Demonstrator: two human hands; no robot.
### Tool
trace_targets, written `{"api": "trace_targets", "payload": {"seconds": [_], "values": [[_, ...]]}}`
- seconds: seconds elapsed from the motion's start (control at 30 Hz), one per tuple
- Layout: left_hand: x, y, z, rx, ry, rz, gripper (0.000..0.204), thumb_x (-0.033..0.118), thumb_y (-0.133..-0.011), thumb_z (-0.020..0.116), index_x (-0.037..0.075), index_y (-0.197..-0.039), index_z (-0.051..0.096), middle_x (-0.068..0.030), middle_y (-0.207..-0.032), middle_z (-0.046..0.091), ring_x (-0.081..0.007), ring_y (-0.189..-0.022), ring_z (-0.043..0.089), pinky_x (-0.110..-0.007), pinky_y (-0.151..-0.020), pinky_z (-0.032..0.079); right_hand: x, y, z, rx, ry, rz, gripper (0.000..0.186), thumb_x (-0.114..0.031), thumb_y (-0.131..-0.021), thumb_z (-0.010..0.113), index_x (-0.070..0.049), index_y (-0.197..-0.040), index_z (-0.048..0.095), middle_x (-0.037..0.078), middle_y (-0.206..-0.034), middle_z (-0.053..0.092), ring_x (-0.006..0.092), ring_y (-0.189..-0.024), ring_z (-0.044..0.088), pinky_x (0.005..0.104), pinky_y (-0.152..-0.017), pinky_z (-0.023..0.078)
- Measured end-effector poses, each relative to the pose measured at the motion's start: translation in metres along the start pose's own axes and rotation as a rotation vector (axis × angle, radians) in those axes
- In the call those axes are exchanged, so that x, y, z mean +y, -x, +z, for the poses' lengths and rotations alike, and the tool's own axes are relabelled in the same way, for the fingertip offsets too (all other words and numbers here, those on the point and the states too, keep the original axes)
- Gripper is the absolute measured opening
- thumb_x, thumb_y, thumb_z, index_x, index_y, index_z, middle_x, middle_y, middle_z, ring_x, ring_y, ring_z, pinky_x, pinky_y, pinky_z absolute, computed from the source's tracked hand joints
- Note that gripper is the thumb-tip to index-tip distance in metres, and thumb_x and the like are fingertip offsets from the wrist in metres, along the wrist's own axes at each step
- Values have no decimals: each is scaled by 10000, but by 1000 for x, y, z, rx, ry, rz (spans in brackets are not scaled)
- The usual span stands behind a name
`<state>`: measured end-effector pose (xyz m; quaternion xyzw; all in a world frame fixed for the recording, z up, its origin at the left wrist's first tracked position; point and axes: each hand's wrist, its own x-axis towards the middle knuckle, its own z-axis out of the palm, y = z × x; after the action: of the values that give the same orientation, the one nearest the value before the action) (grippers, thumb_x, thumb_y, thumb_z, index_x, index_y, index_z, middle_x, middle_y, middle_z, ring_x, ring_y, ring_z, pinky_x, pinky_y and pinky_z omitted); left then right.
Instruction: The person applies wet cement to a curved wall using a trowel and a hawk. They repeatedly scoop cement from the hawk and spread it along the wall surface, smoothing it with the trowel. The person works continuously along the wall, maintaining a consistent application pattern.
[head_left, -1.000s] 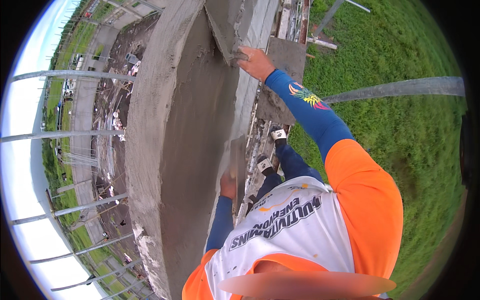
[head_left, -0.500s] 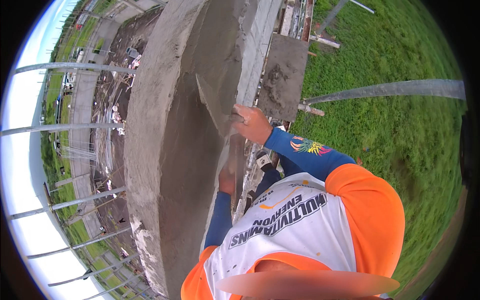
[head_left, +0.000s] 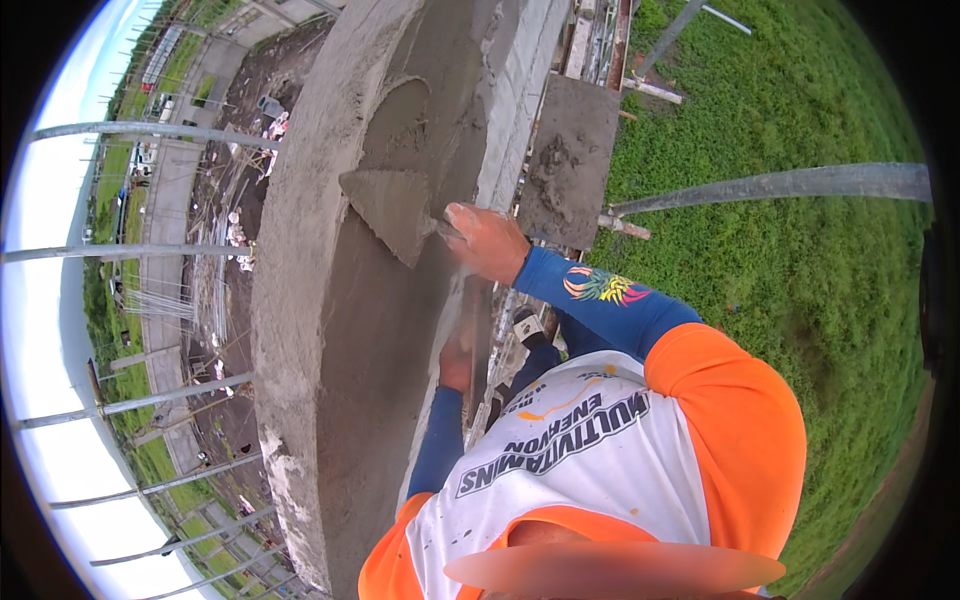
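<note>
My right hand (head_left: 487, 243) is closed round the handle of a pointed trowel (head_left: 392, 208). The trowel's triangular blade, coated in grey mortar, lies against the wet top of a concrete wall (head_left: 375, 400), its broad end to the left. Just beyond the blade, a fresh patch of mortar (head_left: 400, 112) stands out on the surface. Lower down at the wall's right edge, my left hand (head_left: 456, 362) is closed on a long narrow brown board (head_left: 478, 335), seen nearly edge-on. Its fingers are partly hidden and blurred.
A mortar-smeared board (head_left: 566, 165) lies on the scaffold to the right of the wall. Metal poles (head_left: 780, 188) jut out over grass on that side. More poles (head_left: 150, 405) stand left of the wall, above a lower muddy yard with debris (head_left: 235, 215).
My right hand has moved slightly up and left. The trowel blade has swung from edge-on to broad-side, further left on the mortar. My left hand stays nearly in place.
</note>
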<state>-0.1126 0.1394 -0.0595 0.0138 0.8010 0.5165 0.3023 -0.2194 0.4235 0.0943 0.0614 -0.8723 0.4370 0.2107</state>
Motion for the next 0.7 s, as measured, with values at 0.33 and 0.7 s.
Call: {"api": "trace_targets", "payload": {"seconds": [0.33,0.7], "values": [[0,-5,-3,8,-217,-4,453,187,-917,710,-10,-1315,619,-223,-1201,715,-354,-1130,683,-397,-983,508,39,-58,-26,235,292,14,299,-128,-896,687,-51,-1167,588,131,-970,614,345,-880,674,465,-724,567],[54,-5,-1,-10,-285,10,427,218,-887,753,30,-1259,664,-160,-1141,747,-294,-1069,712,-387,-931,527,158,-118,-76,277,14,523,389,-271,-952,684,-24,-1245,621,205,-976,718,376,-911,688,458,-820,536]]}}
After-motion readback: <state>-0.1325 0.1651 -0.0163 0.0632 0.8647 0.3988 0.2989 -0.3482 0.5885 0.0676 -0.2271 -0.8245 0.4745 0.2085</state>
